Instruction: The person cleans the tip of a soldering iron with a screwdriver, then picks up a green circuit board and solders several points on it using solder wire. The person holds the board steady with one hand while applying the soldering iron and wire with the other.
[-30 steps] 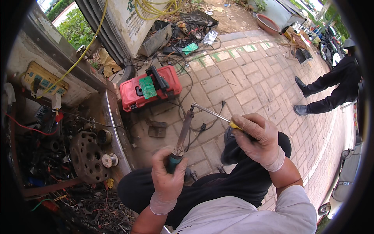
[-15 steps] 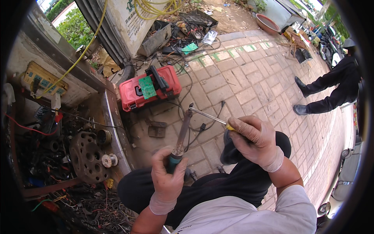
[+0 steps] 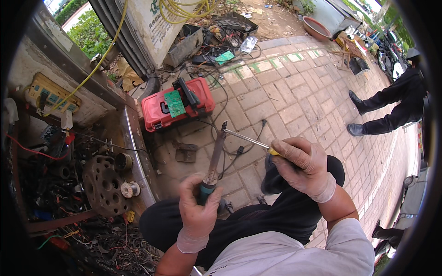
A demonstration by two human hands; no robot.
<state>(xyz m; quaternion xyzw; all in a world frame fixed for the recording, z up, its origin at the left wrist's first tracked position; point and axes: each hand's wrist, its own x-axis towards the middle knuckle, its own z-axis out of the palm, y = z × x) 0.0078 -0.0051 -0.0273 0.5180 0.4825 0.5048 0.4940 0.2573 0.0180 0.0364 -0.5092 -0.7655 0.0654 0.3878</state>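
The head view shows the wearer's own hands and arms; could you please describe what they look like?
The left hand and right hand wear thin, translucent whitish gloves with loose cuffs at the wrists. The right forearm is uncovered below a short, light grey sleeve.

Matt metal soldering iron barrel [image 3: 216, 155], glossy metal screwdriver shaft [image 3: 248, 140] (smooth), rough paving [image 3: 294, 106]

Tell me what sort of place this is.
Probably an outdoor streetside repair spot: a red toolbox with a green circuit board on it stands on brick paving, and a jumble of wires and metal parts lies at left.
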